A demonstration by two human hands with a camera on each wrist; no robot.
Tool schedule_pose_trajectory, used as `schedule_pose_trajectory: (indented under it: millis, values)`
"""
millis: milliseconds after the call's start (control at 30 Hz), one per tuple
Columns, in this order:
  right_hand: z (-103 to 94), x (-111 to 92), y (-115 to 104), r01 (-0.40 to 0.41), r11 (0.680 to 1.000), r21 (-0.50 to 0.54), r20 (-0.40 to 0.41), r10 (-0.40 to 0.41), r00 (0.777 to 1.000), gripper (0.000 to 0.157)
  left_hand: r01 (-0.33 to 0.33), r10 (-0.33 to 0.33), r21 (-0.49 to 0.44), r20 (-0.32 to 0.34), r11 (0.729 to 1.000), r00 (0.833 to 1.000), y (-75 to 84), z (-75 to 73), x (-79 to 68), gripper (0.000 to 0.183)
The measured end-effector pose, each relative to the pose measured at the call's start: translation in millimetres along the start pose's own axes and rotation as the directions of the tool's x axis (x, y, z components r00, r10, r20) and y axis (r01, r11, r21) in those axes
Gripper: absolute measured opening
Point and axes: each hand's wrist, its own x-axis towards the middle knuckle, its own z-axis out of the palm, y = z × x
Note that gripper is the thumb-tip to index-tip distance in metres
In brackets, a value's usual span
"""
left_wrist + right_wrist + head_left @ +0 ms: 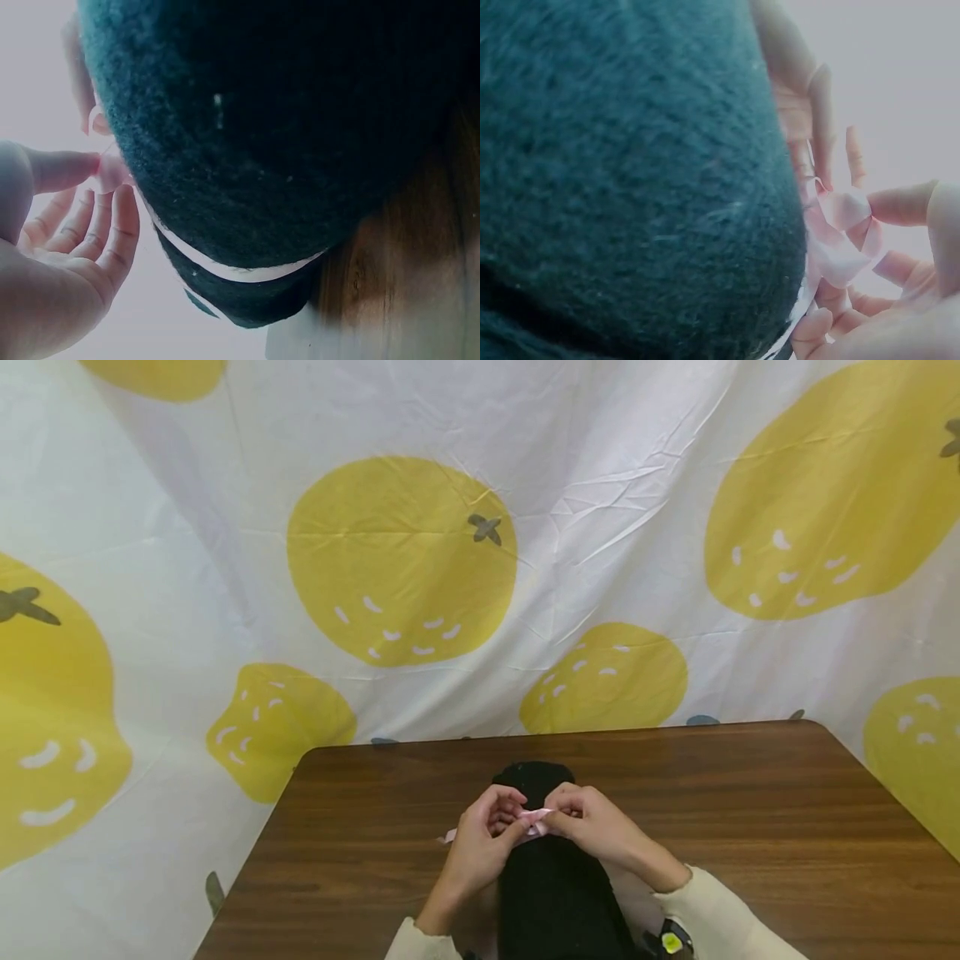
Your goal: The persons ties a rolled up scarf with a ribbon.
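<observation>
A dark, fuzzy roll of fabric (558, 897) lies lengthwise on the table, pointing away from me. Round it runs a pale pink ribbon (247, 271), whose band shows across the underside in the left wrist view. On top of the roll, the ribbon (840, 259) forms loops between my hands. My left hand (478, 839) pinches the ribbon between thumb and fingers from the left. From the right, my right hand (600, 828) pinches another part of it with thumb and forefinger. A loose ribbon end (450, 836) sticks out beyond the left hand.
The brown wood-grain table (360, 843) has rounded far corners. Behind it hangs a white cloth (622, 435) printed with large yellow fruit. A dark device with a yellow-green face (671, 942) sits by the right sleeve.
</observation>
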Motion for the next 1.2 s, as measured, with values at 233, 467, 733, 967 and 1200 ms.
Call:
schedule_pose_trajectory:
  millis: [233, 467, 733, 967, 1200]
  values:
    - [-3.6, 0.6, 2.9, -0.081, 0.979, 0.189, 0.077, 0.067, 0.995, 0.021, -0.004, 0.004, -0.005, -0.007, 1.000, 1.000, -0.2, 2.7, -0.7, 0.020]
    - [-4.4, 0.9, 4.4, -0.141, 0.938, 0.316, 0.118, 0.108, 0.987, 0.024, -0.008, 0.008, 0.001, -0.005, 1.000, 1.000, -1.6, 4.0, 0.6, 0.019]
    - [-2.7, 1.5, 6.6, -0.168, 0.871, 0.461, 0.155, 0.108, 0.982, 0.029, -0.016, 0.016, -0.008, -0.014, 1.000, 1.000, -2.6, 4.3, 1.9, 0.017]
    - [-4.2, 0.9, 5.2, -0.160, 0.899, 0.408, 0.136, 0.114, 0.984, 0.026, -0.013, 0.012, -0.003, -0.032, 1.000, 0.999, -1.4, 4.3, 1.3, 0.018]
    - [-4.8, 0.4, 4.8, -0.136, 0.930, 0.342, 0.131, 0.097, 0.987, 0.021, 0.000, 0.000, -0.001, -0.035, 1.000, 0.999, -7.4, 4.4, 1.7, 0.019]
